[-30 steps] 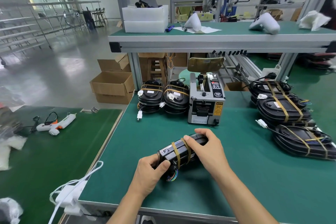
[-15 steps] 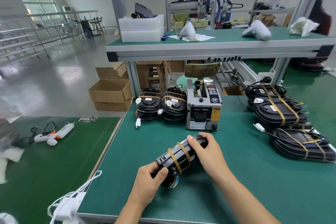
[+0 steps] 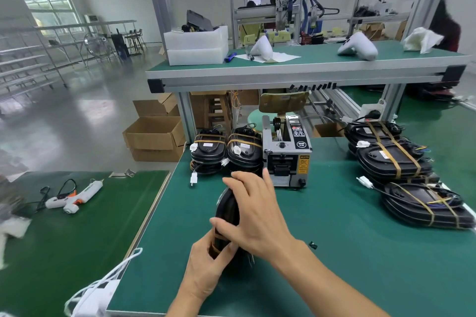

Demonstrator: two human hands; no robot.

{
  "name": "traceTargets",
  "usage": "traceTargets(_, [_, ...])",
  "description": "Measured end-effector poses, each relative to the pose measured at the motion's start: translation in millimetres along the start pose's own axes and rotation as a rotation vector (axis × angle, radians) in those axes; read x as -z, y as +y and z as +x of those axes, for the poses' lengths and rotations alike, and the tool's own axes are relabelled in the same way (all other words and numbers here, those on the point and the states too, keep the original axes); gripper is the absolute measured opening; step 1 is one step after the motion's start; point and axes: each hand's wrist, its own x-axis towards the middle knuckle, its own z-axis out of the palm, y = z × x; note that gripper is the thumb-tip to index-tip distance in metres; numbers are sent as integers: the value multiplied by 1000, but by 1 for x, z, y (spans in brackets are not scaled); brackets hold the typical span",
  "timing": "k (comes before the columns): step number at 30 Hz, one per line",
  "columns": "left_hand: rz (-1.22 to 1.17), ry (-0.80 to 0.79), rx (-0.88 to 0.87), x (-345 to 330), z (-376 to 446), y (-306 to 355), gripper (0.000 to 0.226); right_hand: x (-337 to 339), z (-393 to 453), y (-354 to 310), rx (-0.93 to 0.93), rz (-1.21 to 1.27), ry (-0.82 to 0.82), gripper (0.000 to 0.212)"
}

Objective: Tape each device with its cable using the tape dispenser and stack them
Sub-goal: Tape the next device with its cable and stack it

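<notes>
A white glue gun (image 3: 77,195) with its black cord lies on the left tabletop (image 3: 64,239). Open cardboard boxes (image 3: 154,134) sit on the grey floor beyond. On the upper shelf (image 3: 309,64) rest stacked white foam trays (image 3: 197,46), a white lamp shade (image 3: 262,45) and a crumpled white cloth (image 3: 422,40).

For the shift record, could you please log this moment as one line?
step: taping | both hands grip taped device on edge | left hand low, right hand high | tape dispenser behind
</notes>
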Motion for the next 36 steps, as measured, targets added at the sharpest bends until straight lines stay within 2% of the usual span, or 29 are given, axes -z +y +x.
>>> traceTargets(3, [-17, -3, 41, -2, -1, -4, 31, 1, -2, 5, 53, 100, -15, 70])
traceTargets(5, [-16, 2, 57, -2, 0, -8, 33, 3, -4, 12, -9, 243, 132, 52])
traceTargets(6, [-12, 2, 53, -3, 0, -10, 33, 4, -5, 20, -95, 279, 266, 40])
traceTargets(8, [-3, -6, 56, -3, 0, -12, 30, 7, 0, 42, -428, 365, 469, 20])
traceTargets(10, [17, -16, 61, -2, 0, -13, 29, 10, 9, 67, -820, 520, 444, 23])
traceTargets(11, [30, -20, 61, -1, -1, -13, 28, 10, 13, 78, -936, 533, 389, 26])
traceTargets(13, [40, -19, 55, 0, -2, -12, 28, 5, 21, 95, -1039, 497, 316, 32])
traceTargets(18, [31, -23, 62, -1, -2, -9, 27, -9, 40, 112, -1135, 541, 342, 24])
traceTargets(28, [13, -36, 65, 0, -2, -6, 26, -27, 52, 114, -1164, 551, 389, 26])
traceTargets(33, [20, -32, 64, 0, -3, -6, 25, -30, 55, 113, -1249, 613, 468, 22])
traceTargets(36, [21, -25, 62, 0, -2, -7, 25, -28, 60, 117, -1301, 685, 522, 28])
